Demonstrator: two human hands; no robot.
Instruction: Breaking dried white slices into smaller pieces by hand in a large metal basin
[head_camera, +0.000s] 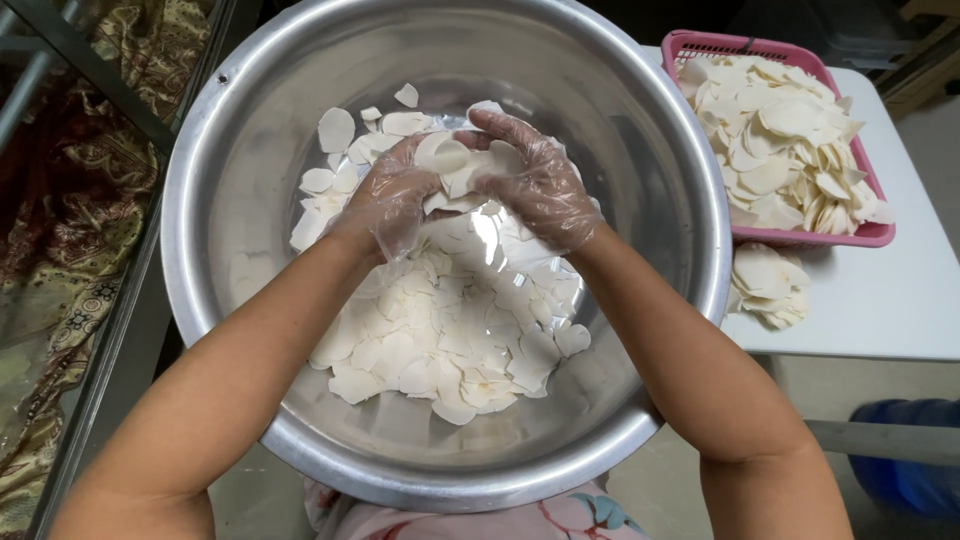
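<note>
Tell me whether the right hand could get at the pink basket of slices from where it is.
Probably yes. The right hand holds white slices over the metal bowl with the left hand. The pink basket sits open-topped on that side, beyond the bowl's rim, nothing between.

Bright overhead light, glare on bowl (640, 130)

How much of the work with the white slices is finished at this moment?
Done: many white slices already lie in the metal bowl. In hand: the gloved left hand and right hand hold a bunch of slices over it. Left: the pink basket is heaped, with a small pile beside it.
</note>
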